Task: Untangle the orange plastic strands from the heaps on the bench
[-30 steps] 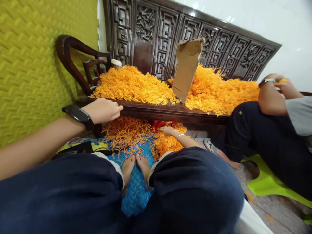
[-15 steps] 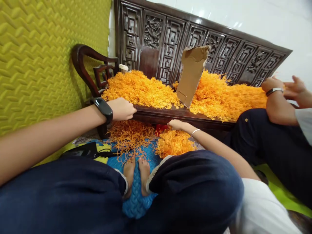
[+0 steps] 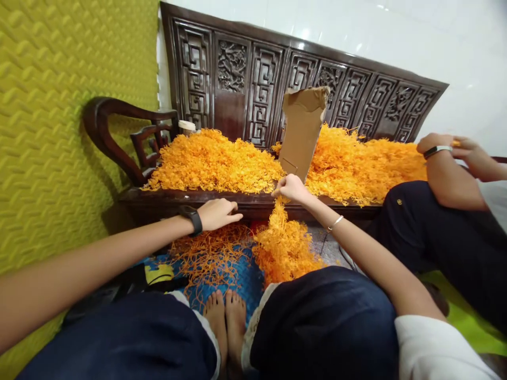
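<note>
Orange strands lay heaped on the seat of a carved wooden settee. Right hand was at the seat's front edge, fingers closed on a clump of strands trailing down to a floor pile. Left hand rested against the same edge, fingers loosely extended, gripping nothing

A clump of thin, curly orange strands hangs from the pinching right hand at the front edge of the bench. Its lower end runs straight down into a dense, bright orange pile just below that edge. To the left of the pile, also below the bench front, sparser and darker loose strands lie spread in a flat tangle, just under the flat-fingered left hand.
</note>
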`<state>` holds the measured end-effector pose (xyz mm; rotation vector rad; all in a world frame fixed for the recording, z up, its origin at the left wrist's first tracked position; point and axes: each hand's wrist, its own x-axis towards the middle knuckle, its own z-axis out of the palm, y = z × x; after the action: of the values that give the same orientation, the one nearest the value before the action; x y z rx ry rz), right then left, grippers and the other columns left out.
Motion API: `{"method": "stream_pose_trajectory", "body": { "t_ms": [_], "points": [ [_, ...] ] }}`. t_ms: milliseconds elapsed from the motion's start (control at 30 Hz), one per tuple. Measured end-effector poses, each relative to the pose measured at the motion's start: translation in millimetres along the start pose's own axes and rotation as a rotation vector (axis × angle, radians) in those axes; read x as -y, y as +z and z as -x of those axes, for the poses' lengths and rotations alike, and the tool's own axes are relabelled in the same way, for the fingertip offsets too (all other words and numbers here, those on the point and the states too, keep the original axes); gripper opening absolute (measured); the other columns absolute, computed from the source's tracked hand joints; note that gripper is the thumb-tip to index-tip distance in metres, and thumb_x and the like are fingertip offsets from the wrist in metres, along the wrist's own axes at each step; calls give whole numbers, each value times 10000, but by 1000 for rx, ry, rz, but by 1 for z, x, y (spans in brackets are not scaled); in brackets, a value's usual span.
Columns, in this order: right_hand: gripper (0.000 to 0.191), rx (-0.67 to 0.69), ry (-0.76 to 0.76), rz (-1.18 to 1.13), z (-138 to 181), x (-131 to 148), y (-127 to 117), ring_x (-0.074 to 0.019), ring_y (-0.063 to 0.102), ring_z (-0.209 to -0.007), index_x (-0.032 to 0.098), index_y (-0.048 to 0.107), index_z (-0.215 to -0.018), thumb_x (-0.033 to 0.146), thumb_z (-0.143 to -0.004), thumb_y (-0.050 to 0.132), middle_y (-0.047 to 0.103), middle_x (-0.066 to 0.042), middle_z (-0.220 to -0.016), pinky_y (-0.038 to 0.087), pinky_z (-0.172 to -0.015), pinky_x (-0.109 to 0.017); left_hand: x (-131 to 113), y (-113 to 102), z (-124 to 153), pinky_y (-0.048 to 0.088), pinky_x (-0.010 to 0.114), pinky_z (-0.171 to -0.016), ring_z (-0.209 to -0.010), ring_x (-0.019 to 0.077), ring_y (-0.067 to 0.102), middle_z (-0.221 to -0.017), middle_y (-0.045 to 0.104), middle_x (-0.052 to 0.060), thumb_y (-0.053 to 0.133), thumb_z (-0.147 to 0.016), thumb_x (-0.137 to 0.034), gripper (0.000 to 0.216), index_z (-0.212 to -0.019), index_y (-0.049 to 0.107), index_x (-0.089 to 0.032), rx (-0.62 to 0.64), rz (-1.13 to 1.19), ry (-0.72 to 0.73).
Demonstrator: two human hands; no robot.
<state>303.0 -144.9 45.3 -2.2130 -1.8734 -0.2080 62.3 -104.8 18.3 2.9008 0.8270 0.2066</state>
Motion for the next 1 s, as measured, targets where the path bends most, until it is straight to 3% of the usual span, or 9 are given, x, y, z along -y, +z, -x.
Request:
{"method": "stream_pose_trajectory", "body": {
  "t_ms": [100,167,233,333,467,733,800,900,1000],
  "points": [
    [321,-76,-6,-158,0,18,-6,-82,447,-458,121,632,-632,418,-747,595,511,18,-501,333,-439,-205,-4,20,-25,428,354,-872,-1093,274,557,-1216,562,207,563,-725,-524,755,-1324,346,-117,14,412,-13],
    [331,-216,-70,-356,4,32,-14,-69,386,-454,132,601,-608,438,-733,604,454,38,-490,303,-445,-211,-11,30,-40,407,381,-915,-1197,287,471,-1312,475,219,654,-656,-499,901,-1376,239,-150,-30,617,17],
    [324,-393,-168,-553,9,42,-24,-64,349,-469,143,572,-585,432,-722,620,422,48,-496,290,-467,-218,-19,35,-50,422,385,-893,-1159,282,497,-1277,511,195,652,-672,-466,786,-1321,334,-158,-83,771,16],
    [283,-593,-249,-628,15,45,-37,-73,370,-500,156,590,-633,416,-743,616,479,38,-538,320,-512,-230,-21,30,-51,455,367,-797,-940,249,596,-1008,649,130,599,-726,-411,400,-1011,569,-132,-126,887,-11],
    [225,-707,-281,-597,15,29,-40,-114,514,-638,176,646,-756,399,-764,616,641,-12,-739,403,-621,-259,-8,9,-35,438,304,-714,-777,175,591,-800,657,41,605,-727,-382,235,-761,616,-150,-214,870,0],
    [191,-699,-293,-415,22,24,-31,-174,550,-791,205,630,-823,382,-805,560,639,-25,-830,404,-766,-337,7,-39,-24,339,230,-483,-466,79,427,-555,560,-17,611,-733,-310,169,-681,620,-150,-407,720,-55],
    [198,-680,-308,-305,27,30,-28,-213,532,-908,210,611,-941,330,-801,540,614,-49,-946,380,-821,-373,7,-50,-26,366,236,-510,-510,92,470,-596,593,-3,620,-730,-283,139,-693,635,-150,-488,607,-1],
    [435,-532,-397,-185,31,39,-16,-273,468,-1079,199,483,-1187,307,-767,529,536,-93,-1158,326,-905,-424,0,-63,-29,427,269,-661,-684,124,556,-734,642,24,611,-756,-231,91,-733,647,-150,-631,370,146],
    [655,-357,-359,-240,30,47,2,-303,490,-1056,148,331,-1304,387,-734,549,540,-140,-1157,330,-898,-442,-11,-73,-29,429,296,-747,-792,147,566,-808,626,31,580,-799,-210,88,-756,636,-158,-758,127,230]
  ]
}}
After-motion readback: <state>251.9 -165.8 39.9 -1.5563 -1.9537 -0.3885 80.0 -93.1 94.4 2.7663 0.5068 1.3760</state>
